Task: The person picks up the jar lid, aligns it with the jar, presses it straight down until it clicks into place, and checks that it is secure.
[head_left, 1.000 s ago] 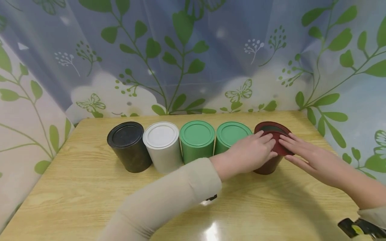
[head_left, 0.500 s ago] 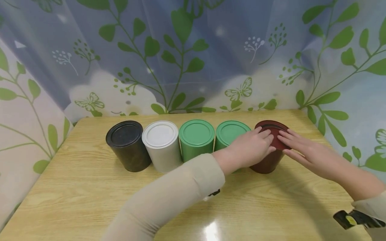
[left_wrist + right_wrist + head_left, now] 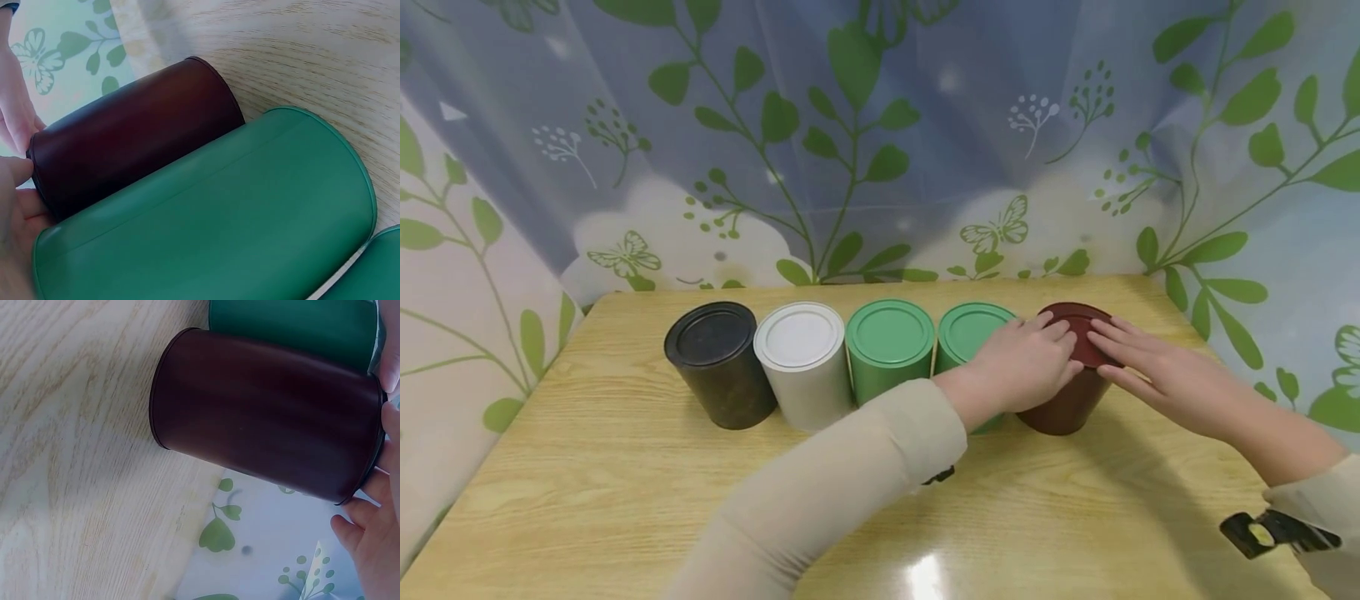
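Observation:
A dark red canister (image 3: 1063, 404) stands upright at the right end of a row, its matching lid (image 3: 1084, 348) lying level on top. My left hand (image 3: 1018, 362) reaches across from the left, its fingers on the lid's left side and its thumb by the near rim. On the opposite side, my right hand (image 3: 1168, 375) lays nearly straight fingers on the lid. In the left wrist view the canister's side (image 3: 137, 134) shows, with left fingertips right at the rim. In the right wrist view, right fingers (image 3: 362, 512) touch the rim's edge.
A green canister (image 3: 973, 329) stands beside the red one, partly behind my left hand. Farther left are another green canister (image 3: 890, 333), a white one (image 3: 800, 335) and a black one (image 3: 712, 335), all lidded. A leaf-patterned curtain (image 3: 880, 217) borders the wooden table (image 3: 625, 500).
The red lid has gone from tilted, with a dark gap at the back, to level on the canister. Both hands have shifted slightly with it. The other canisters stay in place.

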Demonstrator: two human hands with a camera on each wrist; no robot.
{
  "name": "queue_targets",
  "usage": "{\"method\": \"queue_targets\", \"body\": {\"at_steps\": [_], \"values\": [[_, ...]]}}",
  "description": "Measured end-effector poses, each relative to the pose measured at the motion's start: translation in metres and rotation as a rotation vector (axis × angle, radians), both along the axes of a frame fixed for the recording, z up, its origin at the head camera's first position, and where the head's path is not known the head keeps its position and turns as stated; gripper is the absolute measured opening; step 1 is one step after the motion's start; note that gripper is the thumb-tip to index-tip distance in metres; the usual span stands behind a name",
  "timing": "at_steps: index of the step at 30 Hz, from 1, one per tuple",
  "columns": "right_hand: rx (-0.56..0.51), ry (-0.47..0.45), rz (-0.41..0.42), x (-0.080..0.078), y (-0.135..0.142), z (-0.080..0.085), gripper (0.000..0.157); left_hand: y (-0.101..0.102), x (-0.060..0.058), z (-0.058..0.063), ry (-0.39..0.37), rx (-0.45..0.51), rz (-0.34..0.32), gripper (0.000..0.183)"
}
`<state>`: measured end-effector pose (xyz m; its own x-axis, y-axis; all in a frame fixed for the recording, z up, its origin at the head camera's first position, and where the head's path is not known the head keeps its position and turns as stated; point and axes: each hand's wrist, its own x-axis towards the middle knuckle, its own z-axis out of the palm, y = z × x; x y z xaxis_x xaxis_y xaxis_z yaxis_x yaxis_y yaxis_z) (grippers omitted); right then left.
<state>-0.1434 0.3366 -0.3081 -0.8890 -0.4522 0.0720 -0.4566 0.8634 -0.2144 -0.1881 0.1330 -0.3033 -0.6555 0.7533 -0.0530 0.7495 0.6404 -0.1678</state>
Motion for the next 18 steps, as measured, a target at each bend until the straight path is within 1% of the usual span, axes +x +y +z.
{"method": "queue_targets", "body": {"at_steps": [6,11,18], "values": [[0.03,-0.014,-0.01,-0.004,-0.001,0.001,0.054,0.006,-0.002,0.0,-0.031,0.002,0.066,0.052],[0.057,-0.015,-0.018,-0.007,-0.002,0.003,0.055,0.014,-0.004,-0.001,-0.04,0.004,0.122,0.051],[0.072,-0.016,-0.046,-0.012,-0.004,0.005,0.059,0.019,-0.006,-0.006,-0.045,-0.011,0.164,0.053]]}}
